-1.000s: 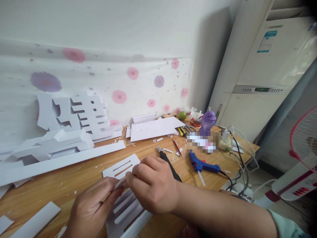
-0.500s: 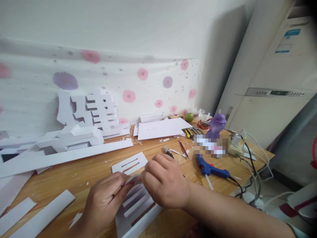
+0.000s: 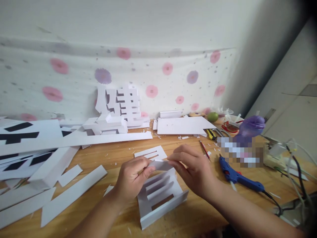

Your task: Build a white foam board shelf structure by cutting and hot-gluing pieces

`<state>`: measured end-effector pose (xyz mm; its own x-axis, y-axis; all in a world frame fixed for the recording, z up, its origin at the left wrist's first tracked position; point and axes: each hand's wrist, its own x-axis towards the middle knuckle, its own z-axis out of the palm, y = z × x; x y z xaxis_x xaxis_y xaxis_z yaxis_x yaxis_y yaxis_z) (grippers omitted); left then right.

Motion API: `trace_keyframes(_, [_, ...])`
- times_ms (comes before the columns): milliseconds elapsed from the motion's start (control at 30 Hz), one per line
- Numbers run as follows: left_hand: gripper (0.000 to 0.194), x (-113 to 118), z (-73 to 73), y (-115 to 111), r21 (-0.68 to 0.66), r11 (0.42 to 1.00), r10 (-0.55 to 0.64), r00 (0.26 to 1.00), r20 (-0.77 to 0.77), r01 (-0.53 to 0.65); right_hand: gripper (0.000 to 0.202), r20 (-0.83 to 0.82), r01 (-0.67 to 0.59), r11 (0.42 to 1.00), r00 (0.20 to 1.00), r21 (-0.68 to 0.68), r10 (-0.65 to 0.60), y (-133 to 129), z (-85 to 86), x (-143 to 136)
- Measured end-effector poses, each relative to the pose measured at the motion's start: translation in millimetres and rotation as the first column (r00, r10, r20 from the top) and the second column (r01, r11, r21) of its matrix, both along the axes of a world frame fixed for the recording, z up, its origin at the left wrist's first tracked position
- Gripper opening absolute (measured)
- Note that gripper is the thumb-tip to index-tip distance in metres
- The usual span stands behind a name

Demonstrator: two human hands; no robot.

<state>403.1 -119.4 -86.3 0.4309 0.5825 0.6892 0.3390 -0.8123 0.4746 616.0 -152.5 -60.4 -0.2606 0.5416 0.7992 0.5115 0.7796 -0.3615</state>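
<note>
My left hand (image 3: 135, 175) pinches one end of a small white foam-board strip (image 3: 162, 164). At the strip's other end, the fingertips of my right hand (image 3: 192, 168) close on it. Below both hands lies a white foam-board piece with raised walls and slots (image 3: 164, 213), open side up. Just behind the strip is a flat white piece with narrow slots (image 3: 151, 152), partly covered by my hands.
A blue glue gun (image 3: 237, 177) lies at the right, its cord trailing off. Near it are a red pencil (image 3: 205, 150) and a yellow utility knife (image 3: 211, 134). White cut-out characters (image 3: 119, 102) stand at the back. Loose white strips (image 3: 74, 195) lie at left.
The view has swung left. My right hand has shifted from a fist over the strip to a fingertip grip at its right end; more of the slotted piece shows.
</note>
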Motion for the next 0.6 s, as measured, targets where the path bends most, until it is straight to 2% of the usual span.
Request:
trace_keyframes(100, [0.018,-2,0.2,1,0.035,0.999,-0.013,1.000,-0.011,0.014,0.007,-0.042,-0.049,0.998,0.998,-0.040,0.047,-3,1.4,-5])
trace_keyframes(167, [0.013,-4,-0.6,3,0.069,0.997,-0.015,0.999,-0.031,0.018,0.009,-0.025,-0.024,0.997,0.999,-0.070,0.022,-2,4.5,-6])
trace_keyframes(267, [0.007,-7,-2.8,9,0.127,0.992,0.026,0.999,-0.039,-0.021,0.014,0.180,0.208,0.965,0.967,-0.157,-0.179,5,10.5,4])
trace_keyframes(367, [0.012,-10,-5.1,13,0.115,0.988,0.103,0.995,-0.018,-0.100,0.017,0.342,0.479,0.851,0.853,-0.216,-0.394,22,12.8,30])
trace_keyframes(433, [0.018,-12,-6.5,14,0.056,0.987,0.152,0.988,-0.007,-0.151,0.020,0.410,0.621,0.740,0.764,-0.258,-0.498,36,9.2,54])
trace_keyframes(533, [0.022,-12,-9.0,14,-0.025,0.976,0.216,0.976,0.025,-0.215,0.021,0.553,0.749,0.569,0.648,-0.339,-0.524,54,-3.6,89])
trace_keyframes(600, [0.023,-12,-10.9,14,-0.051,0.969,0.245,0.969,0.036,-0.243,0.024,0.633,0.777,0.499,0.614,-0.383,-0.471,61,-14.0,106])
